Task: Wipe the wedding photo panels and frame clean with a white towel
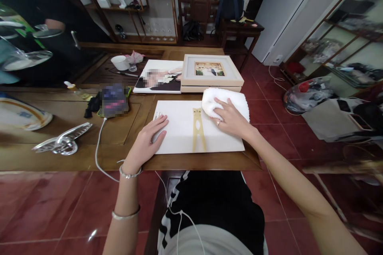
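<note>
A flat white panel [176, 133] lies at the table's front edge, with a yellowish forked stand leg [198, 129] flat on its middle and small print at its upper left. My left hand [149, 137] rests on the panel's left edge, fingers stretched out and thumb apart, holding nothing. My right hand [230, 117] grips a folded white towel [239, 99] and presses it onto the panel's upper right part. The towel covers that corner, and the fingertips are partly sunk in its pile.
Behind the panel lie stacked light wooden picture frames [188, 73] and a photo print [161, 83]. Left of it are a phone [115, 99] with a white cable [97, 147], a shiny winged ornament [64, 139] and a white cup [119, 63]. A person's dark clothing shows far left.
</note>
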`<state>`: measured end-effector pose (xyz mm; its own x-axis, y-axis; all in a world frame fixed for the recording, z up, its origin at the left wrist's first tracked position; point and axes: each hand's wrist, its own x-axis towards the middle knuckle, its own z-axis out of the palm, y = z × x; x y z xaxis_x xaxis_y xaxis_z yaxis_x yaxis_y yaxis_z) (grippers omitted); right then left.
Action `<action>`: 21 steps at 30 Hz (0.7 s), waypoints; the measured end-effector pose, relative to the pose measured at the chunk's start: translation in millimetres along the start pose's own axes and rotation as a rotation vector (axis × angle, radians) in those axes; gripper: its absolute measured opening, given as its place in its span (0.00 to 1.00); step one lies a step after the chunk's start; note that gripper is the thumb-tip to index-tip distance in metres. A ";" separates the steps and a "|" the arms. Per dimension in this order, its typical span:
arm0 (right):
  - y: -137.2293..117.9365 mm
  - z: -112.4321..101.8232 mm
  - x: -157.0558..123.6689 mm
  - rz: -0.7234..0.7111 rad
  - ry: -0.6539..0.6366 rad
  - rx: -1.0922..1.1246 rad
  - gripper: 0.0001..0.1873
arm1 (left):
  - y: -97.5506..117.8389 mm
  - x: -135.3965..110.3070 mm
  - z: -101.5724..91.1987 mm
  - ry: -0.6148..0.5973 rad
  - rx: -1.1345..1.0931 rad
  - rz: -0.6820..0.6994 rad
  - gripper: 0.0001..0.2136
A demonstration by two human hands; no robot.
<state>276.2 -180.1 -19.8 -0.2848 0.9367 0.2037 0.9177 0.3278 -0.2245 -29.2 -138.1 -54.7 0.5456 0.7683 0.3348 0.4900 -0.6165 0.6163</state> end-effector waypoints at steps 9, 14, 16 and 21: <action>-58.6 -32.9 -78.3 -0.123 -0.243 0.094 0.11 | -1.6 -0.8 0.4 0.009 0.001 0.012 0.18; -78.0 -54.1 -108.4 -0.133 -0.396 0.174 0.10 | -2.3 -0.6 1.1 0.013 0.000 0.014 0.18; -75.8 -57.4 -108.3 -0.118 -0.409 0.207 0.08 | -2.2 -0.5 1.5 0.016 -0.002 0.016 0.18; -53.5 -47.7 -83.1 -0.054 -0.298 0.256 0.09 | -1.9 -0.6 1.8 0.014 -0.001 0.013 0.18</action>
<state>264.0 -281.4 20.8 -0.4337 0.8994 -0.0556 0.8108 0.3626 -0.4595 -29.2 -137.8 -57.4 0.5426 0.7626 0.3523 0.4821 -0.6261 0.6128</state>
